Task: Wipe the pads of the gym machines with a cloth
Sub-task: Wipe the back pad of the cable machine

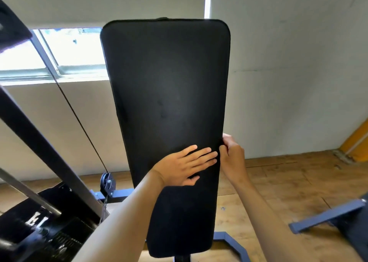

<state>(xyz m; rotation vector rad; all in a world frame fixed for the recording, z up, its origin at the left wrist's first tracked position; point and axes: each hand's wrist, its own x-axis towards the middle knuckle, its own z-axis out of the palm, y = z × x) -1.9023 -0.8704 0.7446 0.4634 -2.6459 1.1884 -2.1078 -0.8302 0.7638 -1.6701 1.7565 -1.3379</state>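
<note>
- At the far left stands a dark machine frame (39, 148) with slanted metal bars, and a thin black cable (79, 122) runs down beside it to a pulley (107, 183) near the wooden floor (278, 192).
- Behind the frame, a bright window (69, 48) sits in the pale wall (288, 62).
- In the middle rises a long black pad (167, 86), tilted away from the camera (its top edge reaches past the window's height), with its narrower lower end nearest the viewer.
- The left hand (183, 167) lies flat on the lower part of the pad, fingers straight and close together, pointing toward the pad's right edge; its grip has hold of nothing that can be made out.
- No cloth can be told apart from the black pad surface (anything dark under the palm would blend in).
- The right hand (232, 154) is at the pad's right edge, just beside the left fingertips, its fingers curled over that edge and pinching it.
- Below the pad, a blue-grey metal base (233, 243) rests on the floor.
- At the far right lies another blue-grey frame piece (326, 216), well apart from the pad.
</note>
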